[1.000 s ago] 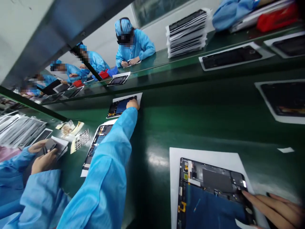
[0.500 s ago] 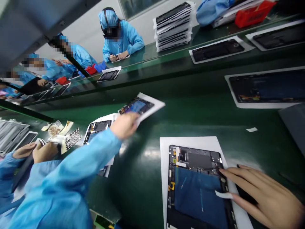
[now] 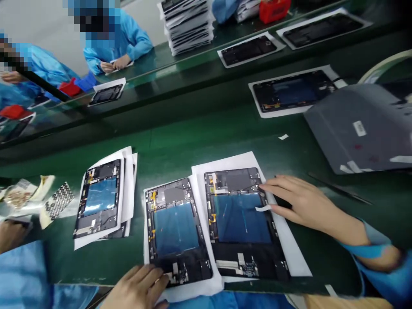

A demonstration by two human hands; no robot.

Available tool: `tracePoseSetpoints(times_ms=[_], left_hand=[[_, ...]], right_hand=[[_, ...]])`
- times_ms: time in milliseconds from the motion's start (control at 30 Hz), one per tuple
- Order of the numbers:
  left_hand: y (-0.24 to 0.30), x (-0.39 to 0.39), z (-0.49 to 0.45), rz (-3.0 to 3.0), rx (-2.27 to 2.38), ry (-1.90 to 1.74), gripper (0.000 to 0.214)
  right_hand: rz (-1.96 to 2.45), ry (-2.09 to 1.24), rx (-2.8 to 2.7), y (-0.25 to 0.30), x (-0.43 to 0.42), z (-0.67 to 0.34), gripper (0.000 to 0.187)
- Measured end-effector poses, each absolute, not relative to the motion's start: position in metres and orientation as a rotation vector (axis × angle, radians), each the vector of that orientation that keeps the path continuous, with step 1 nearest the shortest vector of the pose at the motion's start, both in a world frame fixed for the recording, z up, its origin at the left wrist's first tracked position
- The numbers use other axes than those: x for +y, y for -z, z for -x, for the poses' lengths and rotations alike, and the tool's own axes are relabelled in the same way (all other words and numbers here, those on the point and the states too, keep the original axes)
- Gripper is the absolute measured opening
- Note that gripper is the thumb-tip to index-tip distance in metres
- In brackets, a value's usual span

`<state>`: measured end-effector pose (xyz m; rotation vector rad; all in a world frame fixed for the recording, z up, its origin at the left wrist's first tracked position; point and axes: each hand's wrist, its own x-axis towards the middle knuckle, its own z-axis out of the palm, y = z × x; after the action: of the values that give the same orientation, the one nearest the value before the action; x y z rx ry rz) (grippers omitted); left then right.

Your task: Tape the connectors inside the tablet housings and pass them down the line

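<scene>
Two opened tablets lie side by side on white sheets before me. My left hand [image 3: 137, 288] rests at the near edge of the left tablet [image 3: 175, 229], fingers curled on its paper and lower frame. My right hand [image 3: 302, 201] lies flat with fingers stretched out on the right edge of the right tablet [image 3: 242, 219]; a small white strip [image 3: 263, 208] sits at a fingertip. Both tablets show blue battery areas and dark frames.
A third opened tablet [image 3: 99, 197] lies on stacked sheets to the left, beside a sticker sheet [image 3: 58, 201]. A grey cover [image 3: 360, 126] lies at the right, another tablet [image 3: 292, 92] beyond it. A co-worker's sleeve [image 3: 22, 274] is at lower left. Other workers sit across the far bench.
My left hand has pulled a tablet on its sheet back from far across the green surface and set it beside the right tablet. My right hand has stayed on the right tablet.
</scene>
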<state>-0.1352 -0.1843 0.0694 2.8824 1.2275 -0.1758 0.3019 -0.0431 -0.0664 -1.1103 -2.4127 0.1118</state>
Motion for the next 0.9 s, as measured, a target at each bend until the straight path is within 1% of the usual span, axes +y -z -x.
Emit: tracePoseSetpoints(times_ms=[100, 167, 233, 333, 433, 500, 600, 700, 800, 900], left_hand=[[-0.102, -0.126, 0.085, -2.775, 0.956, 0.146, 0.020], [-0.106, -0.082, 0.037, -2.801, 0.888, 0.129, 0.022], [-0.094, -0.041, -0.012, -2.845, 0.923, 0.199, 0.022], [-0.058, 0.002, -0.064, -2.882, 1.029, 0.288, 0.023], [-0.028, 0.015, -0.080, -2.904, 1.006, 0.225, 0.016], [-0.020, 0.015, -0.077, -2.884, 0.965, 0.187, 0.013], [-0.023, 0.016, -0.069, -2.733, 0.973, 0.207, 0.012], [-0.034, 0.022, -0.065, -2.496, 1.025, 0.183, 0.005], [-0.041, 0.027, -0.067, -2.326, 1.030, 0.104, 0.008], [-0.045, 0.028, -0.071, -2.266, 1.043, 0.003, 0.009]], right_hand=[[1.077, -0.040, -2.399, 0.054, -0.040, -0.296, 0.035], [1.066, -0.002, -2.396, 0.050, -0.039, -0.294, 0.035], [1.057, 0.031, -2.392, 0.048, -0.039, -0.292, 0.036], [1.051, 0.042, -2.380, 0.047, -0.041, -0.290, 0.038], [1.073, -0.023, -2.368, 0.046, -0.043, -0.287, 0.040], [1.083, -0.059, -2.364, 0.045, -0.045, -0.286, 0.041], [1.103, -0.100, -2.372, 0.043, -0.047, -0.283, 0.041], [1.128, -0.128, -2.372, 0.040, -0.048, -0.281, 0.042], [1.145, -0.149, -2.367, 0.037, -0.047, -0.279, 0.042], [1.117, -0.148, -2.344, 0.034, -0.046, -0.279, 0.037]])
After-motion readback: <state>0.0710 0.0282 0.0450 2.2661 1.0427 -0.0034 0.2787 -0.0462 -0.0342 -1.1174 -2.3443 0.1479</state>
